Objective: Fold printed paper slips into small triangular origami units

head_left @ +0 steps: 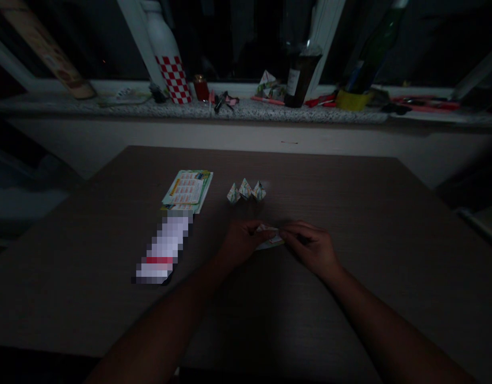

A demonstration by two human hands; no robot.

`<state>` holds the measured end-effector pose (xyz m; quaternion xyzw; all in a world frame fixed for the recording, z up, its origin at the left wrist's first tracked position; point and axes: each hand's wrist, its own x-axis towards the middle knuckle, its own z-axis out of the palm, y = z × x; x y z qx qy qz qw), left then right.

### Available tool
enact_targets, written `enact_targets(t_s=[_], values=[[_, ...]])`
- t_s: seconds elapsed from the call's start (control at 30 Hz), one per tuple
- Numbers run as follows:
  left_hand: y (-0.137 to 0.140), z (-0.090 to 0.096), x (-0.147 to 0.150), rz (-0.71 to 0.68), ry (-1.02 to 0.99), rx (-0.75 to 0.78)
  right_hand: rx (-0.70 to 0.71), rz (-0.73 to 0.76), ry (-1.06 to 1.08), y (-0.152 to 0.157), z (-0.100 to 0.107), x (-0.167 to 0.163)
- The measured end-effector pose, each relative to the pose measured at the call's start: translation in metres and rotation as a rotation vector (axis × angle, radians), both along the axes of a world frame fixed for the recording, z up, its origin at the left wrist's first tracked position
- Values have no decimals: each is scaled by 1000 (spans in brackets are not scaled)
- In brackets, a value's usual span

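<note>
Between my hands is a small piece of printed paper (270, 244), partly folded and mostly covered by my fingers. My left hand (240, 242) pinches its left side, thumb on top. At the paper's right edge, the thumb and fingers of my right hand (313, 245) are closed on it. Just beyond them stands a row of folded paper pieces (246, 189) with pointed tops, made of similar printed paper. To the left lies a stack of printed paper sheets (185, 189). Dim light hides the fine folds.
A phone-like device with a blurred bright screen (163, 248) lies left of my forearm on the wooden table (369, 213). Behind, the stone windowsill (129, 109) carries a checkered bottle (174, 74), a dark cup (301, 77), a green bottle (376, 48) and small clutter.
</note>
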<state>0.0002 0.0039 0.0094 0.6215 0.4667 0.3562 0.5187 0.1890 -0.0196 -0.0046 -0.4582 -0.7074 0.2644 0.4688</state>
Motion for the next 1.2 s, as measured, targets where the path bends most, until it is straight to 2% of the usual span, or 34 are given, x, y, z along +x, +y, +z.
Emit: enact_targets(t_s=[0.17,0.43,0.73,0.9,1.2], values=[[0,0,1,-40,3,-22,-38,7,-63,-2,1,0],[1,0,0,-95,-74,-158,-114,70,-122,-6,3,0],[1,1,-1,-110,-156,-249,-198,96,-100,-7,3,2],[4,-3,-4,-123,-127,-235,-249,158,-58,-7,0,6],[5,-5,-5,-139,-35,-198,-171,26,0,-3,1,9]])
